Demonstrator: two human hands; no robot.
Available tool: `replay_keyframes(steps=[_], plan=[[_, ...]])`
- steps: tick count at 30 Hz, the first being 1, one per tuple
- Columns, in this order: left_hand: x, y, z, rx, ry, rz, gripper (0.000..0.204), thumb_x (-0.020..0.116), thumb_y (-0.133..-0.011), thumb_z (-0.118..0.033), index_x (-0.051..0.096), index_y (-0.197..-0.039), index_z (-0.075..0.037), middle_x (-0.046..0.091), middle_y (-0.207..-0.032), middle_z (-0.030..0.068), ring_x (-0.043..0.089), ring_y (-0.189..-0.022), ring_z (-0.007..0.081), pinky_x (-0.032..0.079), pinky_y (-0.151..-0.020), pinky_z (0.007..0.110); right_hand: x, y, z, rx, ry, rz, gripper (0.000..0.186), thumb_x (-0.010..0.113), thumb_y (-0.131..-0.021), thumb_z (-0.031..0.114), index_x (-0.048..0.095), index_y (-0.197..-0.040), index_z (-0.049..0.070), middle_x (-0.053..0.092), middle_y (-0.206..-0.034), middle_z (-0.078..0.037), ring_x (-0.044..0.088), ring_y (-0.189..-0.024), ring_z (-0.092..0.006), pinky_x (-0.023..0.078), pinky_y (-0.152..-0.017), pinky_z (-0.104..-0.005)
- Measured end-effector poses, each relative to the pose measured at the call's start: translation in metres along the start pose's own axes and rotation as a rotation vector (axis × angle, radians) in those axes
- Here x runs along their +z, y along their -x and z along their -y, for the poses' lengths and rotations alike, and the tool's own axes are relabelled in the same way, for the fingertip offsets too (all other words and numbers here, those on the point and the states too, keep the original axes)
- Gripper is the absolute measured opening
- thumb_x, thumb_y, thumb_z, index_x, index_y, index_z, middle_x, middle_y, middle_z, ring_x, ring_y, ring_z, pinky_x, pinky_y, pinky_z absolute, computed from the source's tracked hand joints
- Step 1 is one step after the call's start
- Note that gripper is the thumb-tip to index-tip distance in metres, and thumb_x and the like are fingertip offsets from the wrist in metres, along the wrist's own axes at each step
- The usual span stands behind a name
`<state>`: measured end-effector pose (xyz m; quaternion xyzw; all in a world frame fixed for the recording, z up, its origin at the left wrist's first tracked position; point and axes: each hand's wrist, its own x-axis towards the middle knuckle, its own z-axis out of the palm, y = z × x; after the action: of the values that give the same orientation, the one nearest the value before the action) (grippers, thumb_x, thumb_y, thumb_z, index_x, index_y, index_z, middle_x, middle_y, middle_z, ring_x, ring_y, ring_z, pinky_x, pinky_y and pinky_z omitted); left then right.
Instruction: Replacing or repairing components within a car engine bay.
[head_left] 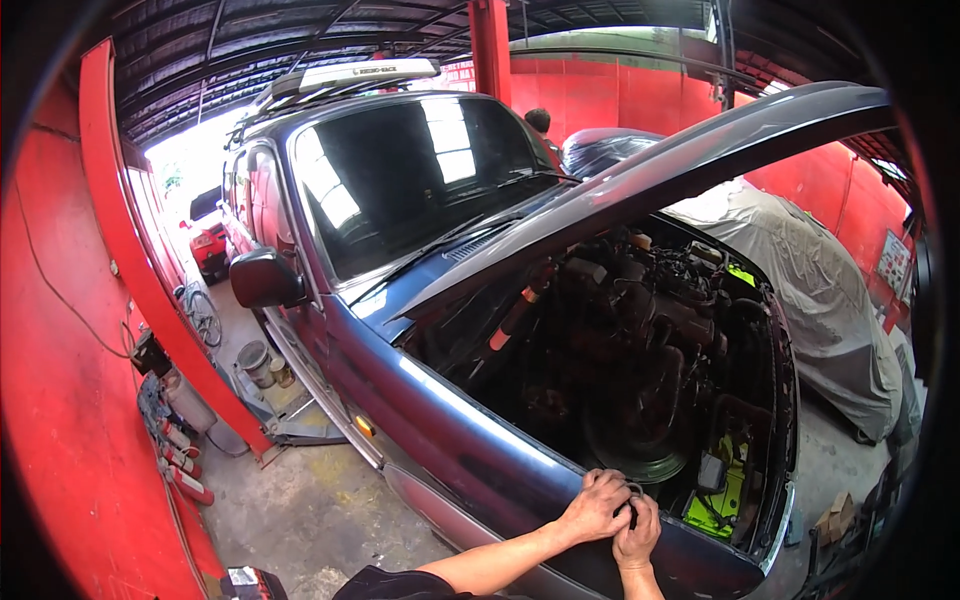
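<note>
My left hand [598, 506] and my right hand [637, 532] meet on the edge of the dark blue fender [480, 440]. Both have curled fingers, close together around something small and dark that I cannot make out. Beside them lies the uncovered engine bay [640, 330] of the vehicle, dark inside with bright green parts [735, 480] near its front. The raised hood [650, 170] slants over it. An orange-and-black rod-like part [518, 312] stands in the bay near the windshield side.
A red lift post [150, 240] rises to the left, with fire extinguishers [190, 484] and a bucket [256, 362] near it. The side mirror [268, 278] juts out. A covered car [800, 280] stands to the right. Another person [540, 124] is beyond the windshield.
</note>
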<state>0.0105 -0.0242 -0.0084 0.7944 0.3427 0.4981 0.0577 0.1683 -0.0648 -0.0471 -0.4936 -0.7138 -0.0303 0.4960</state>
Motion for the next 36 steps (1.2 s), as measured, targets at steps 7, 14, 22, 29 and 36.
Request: replay_keyframes(steps=[7,14,22,29,36], plan=[[-0.006,0.009,0.016,-0.025,0.125,0.198,0.027,0.071,-0.085,-0.014,0.071,-0.109,-0.001,0.069,-0.103,0.0127,0.064,-0.109,0.0313,0.046,-0.100,0.046,-0.002,-0.002,0.002,0.047,-0.059,0.037,0.025,0.063,-0.098,0.004,0.060,-0.123,0.004,0.067,-0.119,-0.023,0.067,-0.105,-0.0450,0.055,-0.092,-0.0503],[-0.007,0.006,0.014,-0.047,0.163,0.204,0.030,0.070,-0.086,-0.010,0.071,-0.115,-0.001,0.070,-0.105,0.0133,0.065,-0.109,0.0299,0.045,-0.103,0.047,-0.005,-0.004,0.002,0.060,-0.068,0.068,0.027,0.059,-0.105,0.007,0.055,-0.131,0.004,0.067,-0.122,-0.024,0.067,-0.108,-0.0447,0.055,-0.093,-0.0498],[-0.009,-0.002,0.001,-0.065,0.131,0.150,0.029,0.070,-0.087,-0.015,0.071,-0.113,0.000,0.070,-0.103,0.0164,0.065,-0.108,0.0306,0.042,-0.110,0.051,0.000,-0.003,0.003,0.092,-0.049,0.033,0.021,0.055,-0.108,0.013,0.055,-0.126,0.002,0.065,-0.135,-0.026,0.066,-0.119,-0.0471,0.055,-0.099,-0.0511],[-0.006,0.004,0.011,-0.061,0.127,0.219,0.029,0.068,-0.083,-0.011,0.072,-0.109,0.000,0.071,-0.101,0.0141,0.065,-0.110,0.0305,0.040,-0.112,0.057,-0.001,-0.001,-0.001,0.111,-0.068,0.055,0.020,0.055,-0.106,0.014,0.057,-0.122,0.002,0.065,-0.135,-0.027,0.066,-0.118,-0.0481,0.055,-0.100,-0.0533],[-0.010,-0.002,0.008,-0.046,0.109,0.201,0.022,0.070,-0.081,-0.015,0.074,-0.098,-0.002,0.072,-0.099,0.0140,0.068,-0.105,0.0312,0.041,-0.111,0.057,-0.004,-0.006,0.006,0.112,-0.048,0.058,0.019,0.056,-0.103,0.012,0.061,-0.120,0.004,0.066,-0.137,-0.024,0.066,-0.120,-0.0461,0.054,-0.103,-0.0530]])
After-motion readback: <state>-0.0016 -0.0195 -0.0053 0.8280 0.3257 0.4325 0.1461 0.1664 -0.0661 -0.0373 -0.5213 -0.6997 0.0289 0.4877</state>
